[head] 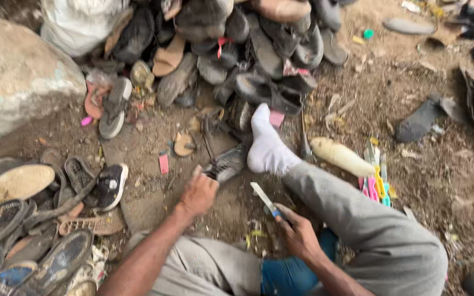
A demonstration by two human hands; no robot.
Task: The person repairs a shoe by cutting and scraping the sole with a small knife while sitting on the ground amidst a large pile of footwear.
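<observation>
Head view, looking down at my lap as I sit on bare dirt. My left hand is closed around the heel end of a worn grey shoe, holding it against the ground just in front of me. My foot in a white sock rests just beside the shoe's right side, with my grey trouser leg stretching back toward me. My right hand is closed around the blue handle of a small knife, its pale blade pointing up and left toward the shoe but not touching it.

Beyond the shoe rises a big heap of old dark shoes and sandals. More worn shoes lie piled at my left. A large pale rock sits at the upper left. To the right of my leg lies a cream-coloured shoe last, and next to it a cluster of bright plastic strips.
</observation>
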